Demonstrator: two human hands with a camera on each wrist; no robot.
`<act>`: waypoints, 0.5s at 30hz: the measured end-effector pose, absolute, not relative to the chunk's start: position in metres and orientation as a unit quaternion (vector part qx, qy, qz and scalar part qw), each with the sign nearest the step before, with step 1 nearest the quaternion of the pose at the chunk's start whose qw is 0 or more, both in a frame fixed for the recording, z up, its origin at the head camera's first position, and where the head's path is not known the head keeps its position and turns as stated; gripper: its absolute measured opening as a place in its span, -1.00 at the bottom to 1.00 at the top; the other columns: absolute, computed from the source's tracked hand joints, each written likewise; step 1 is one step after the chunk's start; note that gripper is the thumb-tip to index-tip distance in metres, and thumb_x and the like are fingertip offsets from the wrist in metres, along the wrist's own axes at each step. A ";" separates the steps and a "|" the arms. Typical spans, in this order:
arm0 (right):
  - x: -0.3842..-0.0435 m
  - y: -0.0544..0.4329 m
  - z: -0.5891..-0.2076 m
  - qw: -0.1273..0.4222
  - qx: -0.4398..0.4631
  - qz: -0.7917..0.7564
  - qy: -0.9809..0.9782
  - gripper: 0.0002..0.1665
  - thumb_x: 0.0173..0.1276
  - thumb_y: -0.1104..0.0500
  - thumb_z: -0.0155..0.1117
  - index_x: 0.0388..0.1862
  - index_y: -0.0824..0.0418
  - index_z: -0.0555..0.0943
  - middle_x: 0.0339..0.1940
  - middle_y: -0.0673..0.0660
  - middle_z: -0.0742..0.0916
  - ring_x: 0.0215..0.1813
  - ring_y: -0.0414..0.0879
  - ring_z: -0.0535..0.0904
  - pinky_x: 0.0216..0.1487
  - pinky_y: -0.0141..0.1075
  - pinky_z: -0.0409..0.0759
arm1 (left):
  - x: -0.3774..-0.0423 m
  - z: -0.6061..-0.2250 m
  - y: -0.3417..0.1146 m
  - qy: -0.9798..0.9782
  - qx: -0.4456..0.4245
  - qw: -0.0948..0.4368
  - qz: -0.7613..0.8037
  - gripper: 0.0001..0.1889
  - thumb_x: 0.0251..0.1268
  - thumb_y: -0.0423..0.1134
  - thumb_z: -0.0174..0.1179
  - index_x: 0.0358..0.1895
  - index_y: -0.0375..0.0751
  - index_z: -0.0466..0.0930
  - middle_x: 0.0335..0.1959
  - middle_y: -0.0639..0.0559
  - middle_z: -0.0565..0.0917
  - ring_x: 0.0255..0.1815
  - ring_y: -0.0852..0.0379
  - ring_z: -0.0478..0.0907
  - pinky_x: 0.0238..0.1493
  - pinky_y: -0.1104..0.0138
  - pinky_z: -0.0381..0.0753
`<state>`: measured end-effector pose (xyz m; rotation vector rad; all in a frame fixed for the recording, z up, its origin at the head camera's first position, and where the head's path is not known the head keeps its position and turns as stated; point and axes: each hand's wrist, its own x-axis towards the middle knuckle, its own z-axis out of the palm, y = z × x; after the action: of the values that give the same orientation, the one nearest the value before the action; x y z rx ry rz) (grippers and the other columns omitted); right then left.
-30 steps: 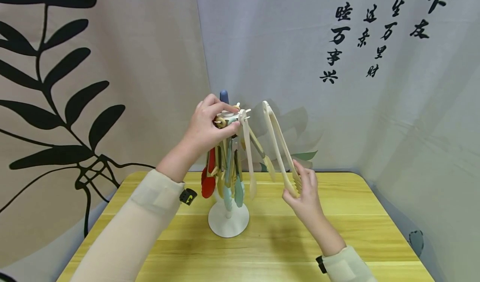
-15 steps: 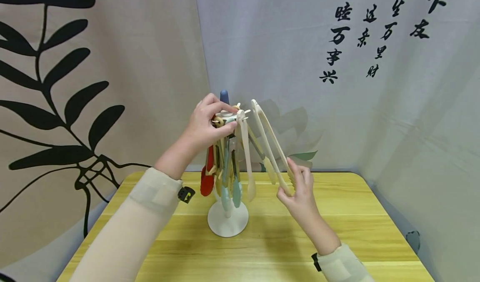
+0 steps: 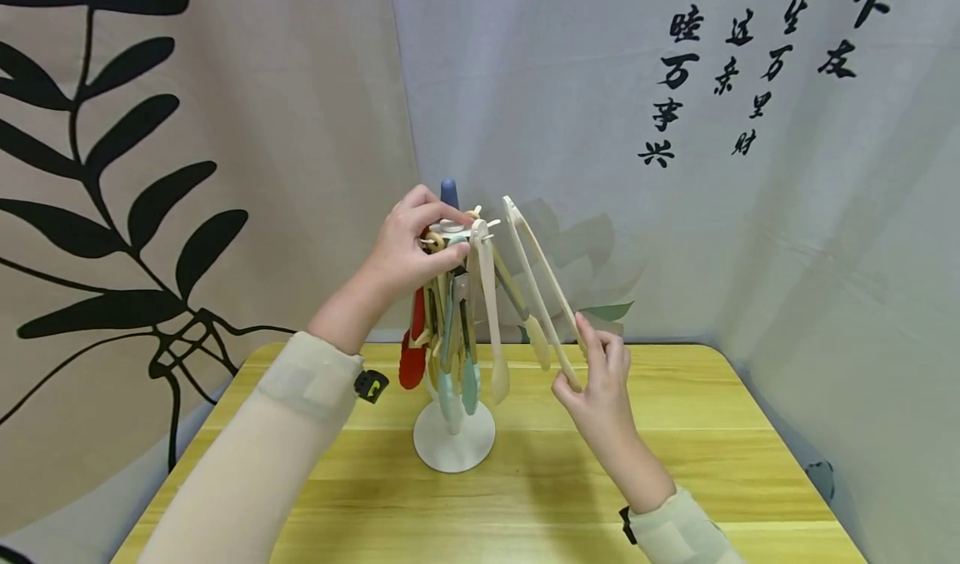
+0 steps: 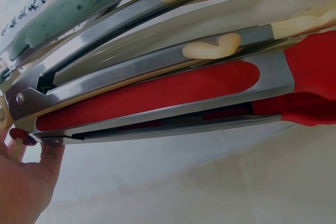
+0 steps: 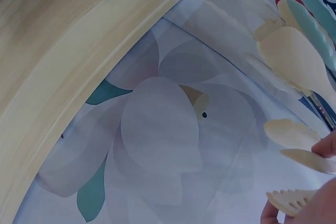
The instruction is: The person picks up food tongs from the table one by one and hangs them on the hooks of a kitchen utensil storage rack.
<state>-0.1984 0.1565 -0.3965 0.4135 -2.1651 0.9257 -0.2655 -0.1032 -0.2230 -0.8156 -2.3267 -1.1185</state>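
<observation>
My left hand (image 3: 408,247) holds the top of a white hanging rack (image 3: 454,439), its thumb and forefinger around the hub. Tongs hang from the hooks: red tongs (image 4: 157,95) on the left, teal tongs (image 3: 470,385), pale yellow tongs (image 3: 537,343) and cream tongs (image 3: 491,306). My right hand (image 3: 603,393) pinches another pair of cream tongs (image 3: 537,293) by the lower end. These tilt up and left, their joined end just right of the hooks, apart from them in the head view. In the right wrist view, the tongs' scalloped tip (image 5: 291,201) shows between the fingers.
The rack's round base stands on a yellow wooden table (image 3: 375,497). A blue knob (image 3: 448,192) tops the rack. A pale cloth backdrop (image 3: 562,89) with printed leaves and characters hangs behind the table.
My right hand has carried the cream tongs left, bringing their joined end nearer the rack's hooks. The left hand stays on the hub, and the hanging tongs have shifted slightly left.
</observation>
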 end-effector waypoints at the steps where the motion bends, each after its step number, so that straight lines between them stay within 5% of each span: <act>1: -0.198 0.156 -0.396 0.367 0.158 0.360 -0.843 0.00 -0.04 0.43 0.25 0.45 0.06 0.22 -0.02 0.20 0.36 0.02 0.07 0.20 -0.16 -0.13 0.40 | -0.266 -0.223 -0.103 -0.840 -0.293 0.215 -0.403 -0.74 0.06 -0.12 0.26 -0.13 0.00 0.68 -0.24 0.10 0.39 -0.14 0.11 0.30 -0.14 0.23 0.32; 15: -0.200 0.148 -0.400 0.386 0.154 0.335 -0.846 0.02 -0.11 0.46 0.30 0.42 0.05 0.27 -0.02 0.22 0.37 -0.05 0.08 0.21 -0.22 -0.15 0.41 | -0.265 -0.224 -0.104 -0.843 -0.284 0.206 -0.408 -0.73 0.08 -0.11 0.26 -0.11 0.01 0.68 -0.23 0.10 0.39 -0.13 0.12 0.30 -0.14 0.23 0.33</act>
<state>-0.1999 0.1484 -0.4000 0.3920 -2.1535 0.8525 -0.2655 -0.1037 -0.2239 -0.7920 -2.3483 -1.1377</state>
